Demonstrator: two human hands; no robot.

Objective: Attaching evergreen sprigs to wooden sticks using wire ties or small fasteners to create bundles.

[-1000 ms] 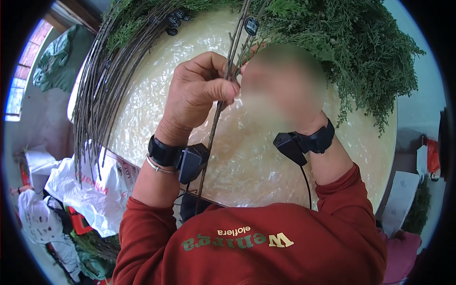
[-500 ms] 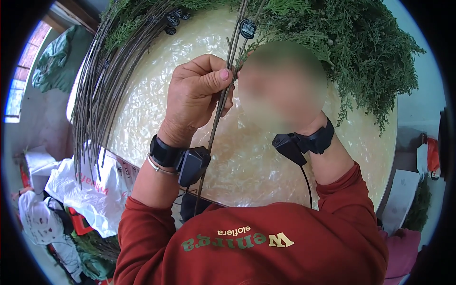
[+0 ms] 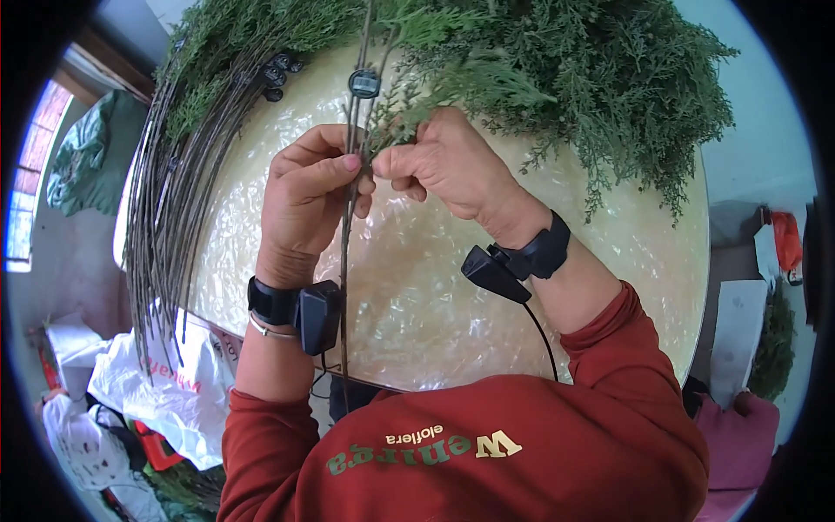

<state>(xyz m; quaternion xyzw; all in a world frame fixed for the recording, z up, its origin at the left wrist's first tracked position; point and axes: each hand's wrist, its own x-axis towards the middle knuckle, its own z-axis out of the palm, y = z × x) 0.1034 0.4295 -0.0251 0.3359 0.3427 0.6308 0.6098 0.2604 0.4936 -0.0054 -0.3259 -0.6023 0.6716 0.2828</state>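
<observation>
My left hand (image 3: 300,200) is closed around a few thin, bare brown stems (image 3: 344,287), thumb pressed along them. The stems run upright past my wrist to the table's near edge. Above the hand, a round black tag (image 3: 364,83) with a pale label sits on the stems. My right hand (image 3: 461,170) is closed just to the right, its fingers pinched at a green leafy sprig (image 3: 393,126) beside the stems. The exact spot between its fingertips is partly hidden.
A heap of green conifer branches (image 3: 609,78) covers the table's far right. At the far left lies a bundle of long bare stems (image 3: 187,191) with black tags (image 3: 275,76). The pearly tabletop (image 3: 452,304) has a rounded edge. A white plastic bag (image 3: 165,378) lies below left.
Both hands and the stems have shifted left in view, the stems now more upright. My right hand, blurred before, now shows its fingers pinched near the leafy sprig.
</observation>
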